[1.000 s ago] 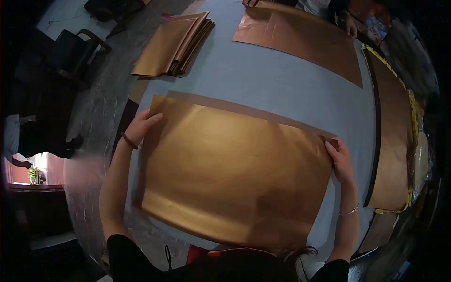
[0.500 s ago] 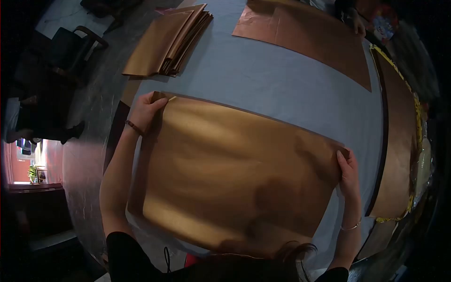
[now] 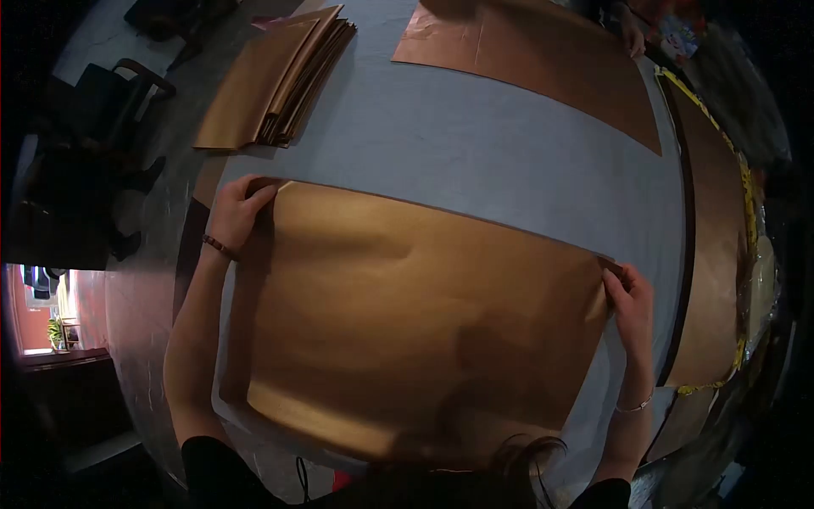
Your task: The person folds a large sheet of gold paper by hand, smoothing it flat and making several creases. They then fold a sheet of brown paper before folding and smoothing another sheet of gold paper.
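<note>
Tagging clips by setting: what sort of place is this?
Likely a craft or packing workshop: a large grey-covered table, a stack of folded bronze sheets, and the left hand and right hand pinching the corners of a big sheet.

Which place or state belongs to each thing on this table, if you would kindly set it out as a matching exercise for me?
Things:
1. gold sheet
2. stack of folded sheets
3. copper sheet
4. right hand

Places or states:
A. piled at the far left of the table
B. pinching a sheet's far right corner
C. spread flat on the far side
D. gripped at two corners, nearest the person

Pairs: 1-D, 2-A, 3-C, 4-B.
</note>
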Demonstrator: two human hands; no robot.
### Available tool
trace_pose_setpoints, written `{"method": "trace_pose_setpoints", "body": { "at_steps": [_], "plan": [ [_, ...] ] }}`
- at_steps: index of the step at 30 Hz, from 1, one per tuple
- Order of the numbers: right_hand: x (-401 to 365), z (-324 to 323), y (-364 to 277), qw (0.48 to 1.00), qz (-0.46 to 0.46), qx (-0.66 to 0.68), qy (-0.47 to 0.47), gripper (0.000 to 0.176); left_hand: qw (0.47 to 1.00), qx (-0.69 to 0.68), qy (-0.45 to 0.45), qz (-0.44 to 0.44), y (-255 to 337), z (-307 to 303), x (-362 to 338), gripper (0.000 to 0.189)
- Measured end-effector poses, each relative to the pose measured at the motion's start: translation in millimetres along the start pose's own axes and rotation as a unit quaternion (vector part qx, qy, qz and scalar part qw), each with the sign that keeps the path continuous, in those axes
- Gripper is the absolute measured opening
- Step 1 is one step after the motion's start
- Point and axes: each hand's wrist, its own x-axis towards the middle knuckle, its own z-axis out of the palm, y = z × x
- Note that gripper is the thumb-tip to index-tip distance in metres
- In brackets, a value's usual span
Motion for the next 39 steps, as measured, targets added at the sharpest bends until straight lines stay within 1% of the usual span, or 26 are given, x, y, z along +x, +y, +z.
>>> {"method": "trace_pose_setpoints", "body": {
  "at_steps": [1,3,6,8,10,15,17,19,20,21,22,23,24,25,26,27,29,30,33,36,37,38,39],
  "plan": [
    [0.6,-0.3,-0.2,1.0,0.002,0.0,0.001,0.022,1.0,-0.004,0.0,0.015,-2.6,-0.5,0.8,0.022],
    [1.2,-1.1,-2.5,0.999,0.042,0.018,-0.009,0.022,1.0,-0.006,0.001,0.012,-6.6,-1.5,3.0,0.022],
    [1.8,-0.2,-6.7,0.999,0.049,-0.006,-0.003,0.022,1.0,-0.005,0.003,0.011,-6.7,-2.6,3.3,0.022],
    [4.2,-2.5,-0.5,0.999,0.045,0.0,-0.01,0.022,1.0,-0.001,0.003,0.011,-3.2,-4.4,2.2,0.021],
    [4.7,-3.7,1.8,0.999,0.042,0.007,-0.017,0.022,1.0,0.015,-0.005,-0.023,1.5,-6.3,1.4,0.018],
    [4.1,0.3,-3.7,0.999,0.034,0.007,-0.004,0.021,1.0,0.012,0.006,-0.025,10.3,-6.5,-4.0,0.016],
    [6.8,0.1,4.5,1.0,0.023,0.003,0.0,0.022,1.0,0.01,0.006,-0.023,12.3,-2.9,-5.9,0.016],
    [7.3,-4.2,8.8,1.0,0.016,-0.005,0.011,0.022,0.998,-0.056,0.033,-0.009,4.6,-3.9,-5.5,0.017],
    [6.9,-4.7,6.5,1.0,0.011,-0.026,0.002,0.022,1.0,-0.013,0.022,-0.007,-1.5,-9.6,-3.3,0.019],
    [5.4,-4.8,3.4,0.999,0.009,-0.048,-0.005,0.022,1.0,-0.02,0.009,-0.001,-2.6,-10.7,-2.8,0.019],
    [4.0,-1.4,-0.5,0.999,0.032,-0.006,0.005,0.022,1.0,-0.016,0.015,-0.021,-1.0,-10.7,-2.9,0.019],
    [3.6,-0.6,-2.6,0.999,0.037,-0.012,0.018,0.022,0.999,-0.011,0.021,-0.04,-2.2,-12.0,-3.2,0.019],
    [3.6,-1.4,-3.8,0.999,0.039,-0.013,0.002,0.023,0.999,-0.018,0.009,-0.032,-8.9,-15.3,-1.8,0.019],
    [3.3,-3.0,-5.2,0.999,0.043,-0.013,-0.014,0.023,1.0,0.005,0.013,-0.027,-18.1,-19.3,0.8,0.019],
    [3.8,-3.8,-7.3,0.998,0.046,-0.042,-0.01,0.025,0.999,0.028,0.019,-0.022,-25.9,-22.5,2.7,0.021],
    [3.6,-4.5,-8.5,0.998,0.05,-0.048,0.001,0.025,1.0,0.021,0.01,-0.016,-30.2,-23.9,4.0,0.021],
    [2.9,-3.8,-9.8,0.998,0.046,-0.033,-0.018,0.025,0.999,0.027,0.023,-0.007,-36.2,-26.7,6.1,0.025],
    [1.6,-1.7,-12.6,0.999,0.016,-0.028,-0.005,0.025,1.0,0.022,0.017,-0.001,-39.6,-27.4,6.9,0.025],
    [3.5,-3.6,-6.7,0.998,0.025,-0.062,-0.004,0.026,0.999,0.018,0.025,0.013,-48.6,-27.8,10.9,0.026],
    [1.3,-2.5,-7.8,0.999,0.041,-0.028,0.001,0.026,1.0,0.029,0.009,-0.001,-64.8,-33.6,17.9,0.027],
    [1.1,-2.5,-8.4,0.999,0.046,-0.012,0.005,0.026,0.999,0.006,0.014,0.032,-76.7,-35.6,22.2,0.028],
    [1.7,-3.2,-8.6,0.998,0.052,-0.042,0.01,0.025,0.998,-0.018,0.019,0.063,-80.9,-35.2,24.4,0.029],
    [0.4,-4.2,-6.8,0.998,0.053,-0.041,0.014,0.025,0.998,-0.018,0.016,0.066,-82.4,-35.3,24.8,0.029]
  ]
}}
